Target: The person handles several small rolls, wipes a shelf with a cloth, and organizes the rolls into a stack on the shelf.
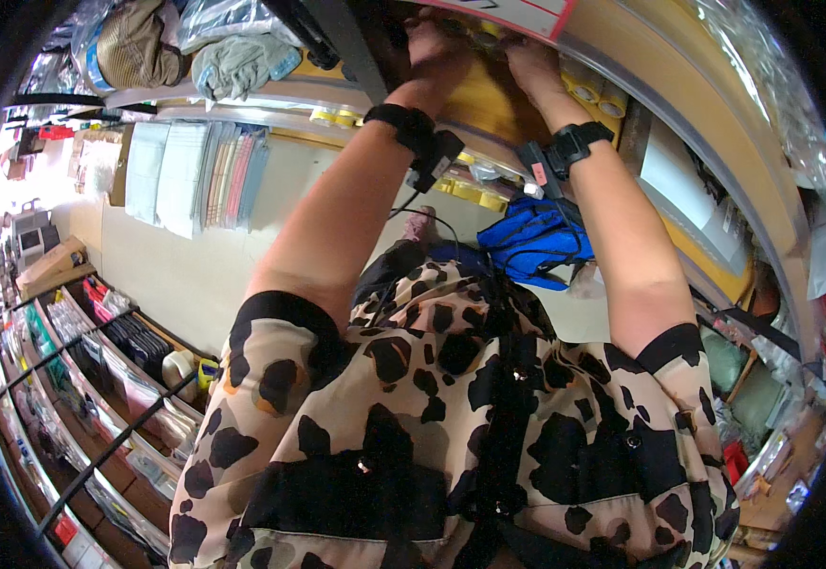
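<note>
Both my arms reach up to a wooden shelf (489, 100) above my head. My left hand (429, 40) and right hand (527, 59) are side by side at its back, among small round yellow rolls (584, 92) that look like tape. The fingers are buried in shadow under a pink-edged white label strip (517, 14), so I cannot tell whether either hand is closed on a roll or merely touching one. The rolls are squat, glossy rings, lined up along the shelf's smooth yellowish board; more of them sit on the lower ledge (474, 190) beneath my wrists.

Each wrist wears a black strap with a small boxy device (436, 152), a thin black cable hanging from it. Below my right forearm hangs a crumpled bright blue fabric bag (531, 242). My shirt (451, 417) is soft cream cloth with black and tan blotches. To the left, folded cloths in pale striped colours (194, 175) hang flat, and wire racks (100, 398) hold packets wrapped in clear plastic.
</note>
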Tool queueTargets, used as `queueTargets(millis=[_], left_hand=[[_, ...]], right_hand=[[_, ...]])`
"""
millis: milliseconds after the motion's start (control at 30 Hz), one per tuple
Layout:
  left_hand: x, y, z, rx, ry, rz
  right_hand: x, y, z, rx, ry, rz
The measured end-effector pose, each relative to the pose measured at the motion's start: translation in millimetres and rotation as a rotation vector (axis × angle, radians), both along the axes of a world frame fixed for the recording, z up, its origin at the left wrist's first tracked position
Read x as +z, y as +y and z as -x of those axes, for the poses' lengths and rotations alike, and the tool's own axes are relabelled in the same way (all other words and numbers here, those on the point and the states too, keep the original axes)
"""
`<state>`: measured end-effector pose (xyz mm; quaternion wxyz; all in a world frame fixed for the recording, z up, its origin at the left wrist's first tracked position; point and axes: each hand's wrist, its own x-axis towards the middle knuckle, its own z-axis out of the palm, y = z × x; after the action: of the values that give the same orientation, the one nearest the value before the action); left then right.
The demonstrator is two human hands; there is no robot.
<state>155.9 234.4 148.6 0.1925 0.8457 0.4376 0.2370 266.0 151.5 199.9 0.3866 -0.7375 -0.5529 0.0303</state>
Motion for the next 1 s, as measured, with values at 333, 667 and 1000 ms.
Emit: queueTargets(millis=[333, 667, 1000], left_hand=[[-7, -9, -26, 0.100, -0.310, 0.075], [8, -19, -6, -0.201, -0.146, -0.102], [71, -98, -37, -0.080, -0.543, 0.511]], right_hand=[[4, 10, -9, 0.017, -0.317, 0.136], [20, -62, -77, 0.000, 0.008, 0.269], [80, -252, -270, -0.321, -0.996, -0.040]])
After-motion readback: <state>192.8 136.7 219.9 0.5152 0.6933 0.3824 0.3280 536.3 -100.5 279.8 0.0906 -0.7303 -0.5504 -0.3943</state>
